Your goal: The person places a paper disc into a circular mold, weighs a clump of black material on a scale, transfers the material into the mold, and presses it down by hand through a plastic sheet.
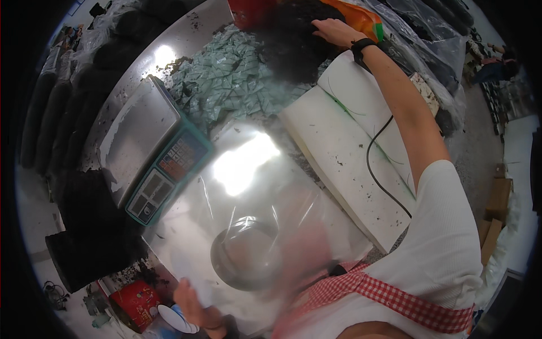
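Note:
My right arm stretches to the far side, where my right hand (337,32) reaches over a heap of black crumbly material (293,48); its fingers are extended, and the tips meet the heap. Down at the lower left, my left hand (195,305) is smeared by motion beside a blurred whitish piece (197,282); whether it holds this is unclear. Between the hands, shiny clear plastic (293,209) lies in front of me, with a round grey metal bowl (217,254) close to my body. Many pale green sachets (226,70) are piled against the black heap.
A green digital scale (169,169) with a metal pan stands left of the plastic. To the right lies a white board or box flap (355,141), crossed by a black cable (370,161). Bagged black rolls (42,113) line the left; a red package (135,305) sits lower left.

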`<state>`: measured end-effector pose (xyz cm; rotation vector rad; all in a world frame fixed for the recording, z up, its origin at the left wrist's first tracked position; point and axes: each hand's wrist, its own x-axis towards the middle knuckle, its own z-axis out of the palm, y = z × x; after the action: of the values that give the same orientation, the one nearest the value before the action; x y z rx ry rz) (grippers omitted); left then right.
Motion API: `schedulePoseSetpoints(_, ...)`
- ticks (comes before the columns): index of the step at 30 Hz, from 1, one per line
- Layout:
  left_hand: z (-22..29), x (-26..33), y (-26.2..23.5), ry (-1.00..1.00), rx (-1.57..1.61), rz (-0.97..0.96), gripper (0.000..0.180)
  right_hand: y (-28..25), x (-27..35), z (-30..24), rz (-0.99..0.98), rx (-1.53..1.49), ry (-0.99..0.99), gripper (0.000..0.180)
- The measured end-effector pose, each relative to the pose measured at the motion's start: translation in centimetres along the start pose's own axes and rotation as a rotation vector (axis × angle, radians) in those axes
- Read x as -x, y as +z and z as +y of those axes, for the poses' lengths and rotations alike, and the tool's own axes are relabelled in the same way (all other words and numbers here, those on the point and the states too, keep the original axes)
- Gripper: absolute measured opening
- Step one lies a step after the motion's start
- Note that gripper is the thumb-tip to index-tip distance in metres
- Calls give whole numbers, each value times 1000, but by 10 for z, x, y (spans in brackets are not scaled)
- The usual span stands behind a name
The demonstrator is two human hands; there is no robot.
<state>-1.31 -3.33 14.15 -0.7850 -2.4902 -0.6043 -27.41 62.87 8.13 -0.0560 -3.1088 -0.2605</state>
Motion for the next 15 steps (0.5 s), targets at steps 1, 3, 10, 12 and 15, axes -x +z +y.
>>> schedulePoseSetpoints(1, 13, -1, 11, 126, 18, -206, 21, 0, 5, 2, 57, -119, 108, 39)
schedulePoseSetpoints(3, 34, 13, 49, 135, 0, -465, 24, 6, 7, 31, 111, -203, 83, 39)
schedulePoseSetpoints(10, 31, 33, 62, 182, 4, -436, 30, 11, 1, 35, 190, -349, 57, 40)
schedulePoseSetpoints(12, 28, 40, 59, 190, 16, -546, 36, 12, 3, 44, 166, -489, 121, 41)
schedulePoseSetpoints(15, 28, 40, 51, 183, -4, -604, 44, 16, -8, 49, 217, -533, 171, 41)
